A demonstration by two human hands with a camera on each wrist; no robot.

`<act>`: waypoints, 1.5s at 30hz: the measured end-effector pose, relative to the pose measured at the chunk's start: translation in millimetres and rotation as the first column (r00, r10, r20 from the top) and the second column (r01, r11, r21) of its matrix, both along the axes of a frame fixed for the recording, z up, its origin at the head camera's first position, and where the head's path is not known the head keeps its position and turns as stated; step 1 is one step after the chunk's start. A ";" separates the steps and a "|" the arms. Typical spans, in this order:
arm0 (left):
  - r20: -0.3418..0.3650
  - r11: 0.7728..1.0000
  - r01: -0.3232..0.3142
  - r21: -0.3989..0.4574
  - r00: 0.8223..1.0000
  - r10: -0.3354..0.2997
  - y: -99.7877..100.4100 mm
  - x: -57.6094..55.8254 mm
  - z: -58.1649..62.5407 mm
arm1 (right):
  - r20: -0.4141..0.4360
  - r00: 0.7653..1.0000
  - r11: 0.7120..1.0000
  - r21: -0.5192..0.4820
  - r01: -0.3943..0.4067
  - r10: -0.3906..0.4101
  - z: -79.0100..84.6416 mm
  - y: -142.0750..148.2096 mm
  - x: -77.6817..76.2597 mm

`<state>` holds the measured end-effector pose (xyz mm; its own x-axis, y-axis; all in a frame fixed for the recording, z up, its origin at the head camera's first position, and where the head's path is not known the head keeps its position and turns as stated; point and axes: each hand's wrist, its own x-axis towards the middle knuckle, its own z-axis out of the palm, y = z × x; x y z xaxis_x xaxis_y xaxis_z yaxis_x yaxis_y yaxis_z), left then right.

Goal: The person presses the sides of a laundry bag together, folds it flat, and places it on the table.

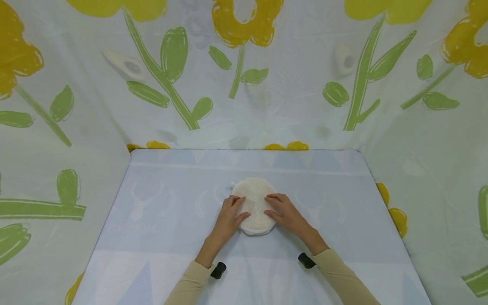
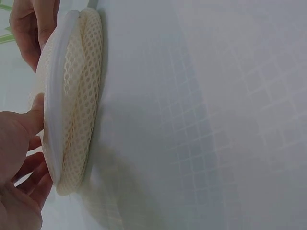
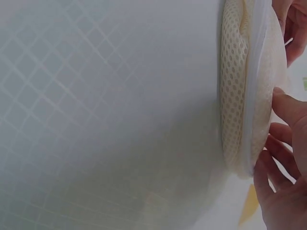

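Note:
A round cream mesh pouch (image 1: 254, 203) with a white zip band lies flat on the pale blue table (image 1: 164, 241). My left hand (image 1: 230, 216) rests on its left half, fingers laid over the top and thumb against the near edge. My right hand (image 1: 286, 209) lies on the right half the same way. In the left wrist view the pouch (image 2: 76, 96) is seen edge-on, with my left thumb (image 2: 33, 117) touching the white band. In the right wrist view the pouch (image 3: 237, 96) shows my right thumb (image 3: 290, 108) at its rim.
Cloth walls printed with yellow flowers and green stems (image 1: 267, 84) close in the table at the back, left and right. Black wrist mounts (image 1: 218, 270) sit at both forearms. The tablecloth carries faint deer and grid patterns.

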<state>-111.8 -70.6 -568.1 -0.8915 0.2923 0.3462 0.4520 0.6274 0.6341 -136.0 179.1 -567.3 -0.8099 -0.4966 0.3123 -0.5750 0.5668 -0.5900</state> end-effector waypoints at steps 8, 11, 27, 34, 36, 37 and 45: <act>0.032 1.000 0.019 -0.009 0.999 -0.019 0.4 -0.9 2.6 | -0.005 1.000 1.000 0.022 -0.012 0.012 -1.7 0.9 0.0; 0.033 1.000 0.018 -0.024 0.999 -0.017 -0.3 -1.0 2.3 | 0.035 0.999 0.999 0.038 -0.011 0.009 -0.8 0.7 -0.4; 0.027 0.995 -0.008 -0.099 1.000 0.011 3.0 0.2 2.0 | 0.067 0.997 0.996 0.077 0.040 -0.046 9.0 -11.7 -0.7; 0.002 0.994 -0.017 -0.112 1.000 0.017 4.6 2.3 1.3 | 0.046 0.992 0.992 0.060 0.115 -0.118 9.9 -18.6 -1.0; 0.002 0.994 -0.017 -0.106 1.000 0.017 4.3 2.5 0.8 | 0.033 0.991 0.990 0.057 0.130 -0.132 9.4 -19.9 -1.4; 0.003 0.995 -0.016 -0.098 1.000 0.017 4.2 2.6 0.8 | 0.028 0.990 0.989 0.054 0.134 -0.136 9.2 -20.4 -1.5; 0.004 0.998 -0.006 -0.068 1.000 0.006 4.3 3.8 -1.1 | 0.001 0.992 0.992 0.030 0.126 -0.127 3.1 -17.1 0.3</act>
